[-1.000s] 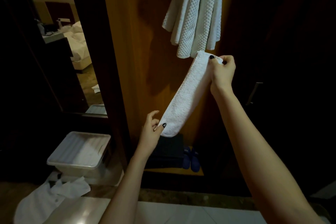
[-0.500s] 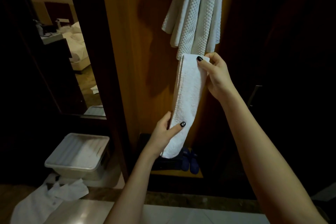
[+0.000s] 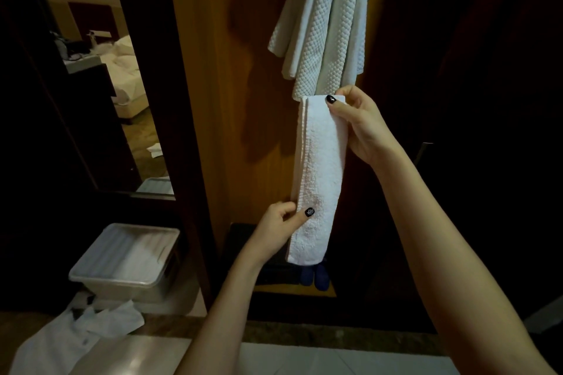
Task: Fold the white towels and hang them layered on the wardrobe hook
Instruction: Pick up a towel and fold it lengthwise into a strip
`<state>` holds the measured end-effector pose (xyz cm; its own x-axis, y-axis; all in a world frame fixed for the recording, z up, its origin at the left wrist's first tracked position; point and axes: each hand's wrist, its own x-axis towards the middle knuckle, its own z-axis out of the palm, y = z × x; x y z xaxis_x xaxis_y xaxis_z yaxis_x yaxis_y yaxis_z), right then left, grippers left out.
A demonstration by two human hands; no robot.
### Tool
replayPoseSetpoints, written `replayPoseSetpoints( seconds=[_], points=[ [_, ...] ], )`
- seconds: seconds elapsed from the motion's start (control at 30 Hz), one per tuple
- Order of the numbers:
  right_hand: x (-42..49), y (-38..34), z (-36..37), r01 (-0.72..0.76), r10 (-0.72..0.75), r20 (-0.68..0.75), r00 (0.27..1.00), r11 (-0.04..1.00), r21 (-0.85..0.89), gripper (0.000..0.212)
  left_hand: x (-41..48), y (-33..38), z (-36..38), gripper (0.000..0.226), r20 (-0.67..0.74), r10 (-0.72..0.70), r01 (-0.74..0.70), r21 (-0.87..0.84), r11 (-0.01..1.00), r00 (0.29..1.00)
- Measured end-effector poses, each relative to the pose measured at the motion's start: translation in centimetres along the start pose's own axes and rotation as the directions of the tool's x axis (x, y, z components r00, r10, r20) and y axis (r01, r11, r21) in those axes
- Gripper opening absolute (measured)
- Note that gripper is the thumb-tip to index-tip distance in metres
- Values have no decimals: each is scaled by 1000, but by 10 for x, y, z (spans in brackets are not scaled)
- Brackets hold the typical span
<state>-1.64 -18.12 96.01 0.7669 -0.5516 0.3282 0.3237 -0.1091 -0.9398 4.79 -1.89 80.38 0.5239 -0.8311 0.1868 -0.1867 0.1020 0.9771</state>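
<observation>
Both hands pinch a narrow folded white terry towel [image 3: 320, 173]: right hand [image 3: 364, 128] its top, left hand [image 3: 278, 230] lower, just below hanging white waffle towels [image 3: 323, 24].

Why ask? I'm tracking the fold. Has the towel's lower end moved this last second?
Yes. On the folded towel, it swung down and right, toward the blue slippers.

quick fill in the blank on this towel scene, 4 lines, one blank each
1. The right hand pinches the ____ end of the folded towel.
2. The left hand presses its ____ on the towel's front.
3. The waffle towels hang ____ the folded towel.
4. The plastic bin sits to the person's ____.
Missing words: top; thumb; above; left
</observation>
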Motion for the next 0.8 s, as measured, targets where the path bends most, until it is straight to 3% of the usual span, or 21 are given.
replayPoseSetpoints(
  seconds=[0.07, 0.17, 0.27, 0.37, 0.47, 0.53, 0.67, 0.8],
  points=[
    [0, 2, -2, 11, -12, -35, 999, 1000, -13, 22, -1, -3, 1, 23, -49, -17, 17, 13, 1000, 999],
    [3, 6, -6, 4, -7, -129, 992, 1000, -29, 20, -4, -10, -1, 40, -78, 15, -16, -21, 1000, 997],
    [6, 17, -14, 9, -42, -243, 969, 990, -137, 17, -9, -11, -6, 45, -69, 31, -34, -44, 998, 997],
    [6, 29, -22, 47, -161, -308, 938, 937, -347, 18, -11, -12, -9, 8, -53, 26, -26, -10, 1000, 998],
    [5, 38, -33, 59, -247, -341, 907, 876, -478, 15, -13, -10, -16, 43, -34, 1, -3, -50, 999, 999],
    [4, 42, -43, 47, -257, -340, 905, 853, -520, 15, -15, -9, -23, 45, -11, 0, -1, -78, 997, 1000],
    [-1, 44, -65, 60, -258, -273, 927, 819, -570, 9, -10, 1, -46, 28, 85, -5, -4, 110, 994, 996],
    [-7, 39, -85, -1, -110, -182, 977, 854, -521, 47, 17, 19, -74, 33, 232, -106, 30, 311, 950, 967]
  ],
)
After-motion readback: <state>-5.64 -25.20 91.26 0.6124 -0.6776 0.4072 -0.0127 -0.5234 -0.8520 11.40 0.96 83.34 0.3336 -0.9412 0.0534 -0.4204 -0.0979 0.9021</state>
